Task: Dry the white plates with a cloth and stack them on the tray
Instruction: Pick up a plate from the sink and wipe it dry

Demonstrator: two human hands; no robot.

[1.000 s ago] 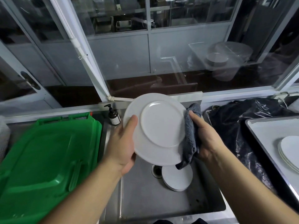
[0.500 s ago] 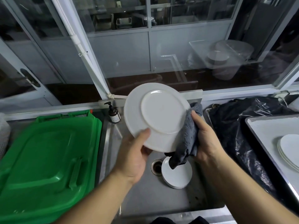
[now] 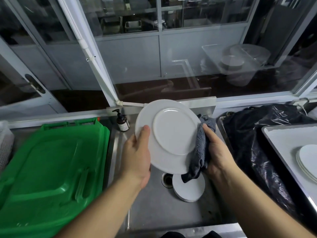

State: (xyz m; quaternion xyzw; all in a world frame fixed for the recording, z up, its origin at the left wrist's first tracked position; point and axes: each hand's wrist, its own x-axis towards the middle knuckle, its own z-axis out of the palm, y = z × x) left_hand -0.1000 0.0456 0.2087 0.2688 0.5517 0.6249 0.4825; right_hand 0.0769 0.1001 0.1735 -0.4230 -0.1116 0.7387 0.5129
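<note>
The plate (image 3: pixel 169 134) is held tilted over the sink (image 3: pixel 154 212), underside towards the camera. The left hand (image 3: pixel 137 155) grips its left rim, thumb on the back, fingers hidden behind. The right hand (image 3: pixel 217 152) clutches the cloth (image 3: pixel 201 148) against the right rim. More plates (image 3: pixel 190 189) lie in the sink just beside the drain (image 3: pixel 167 179), and a stack (image 3: pixel 308 160) sits on the tray (image 3: pixel 283 140) to the right. The main risk is a slip: a wet rim held by one thumb (the cloth side gives little hold) could slide and drop onto the plates below, chipping both. Wiping only the rim could also leave the hidden face damp.
</note>
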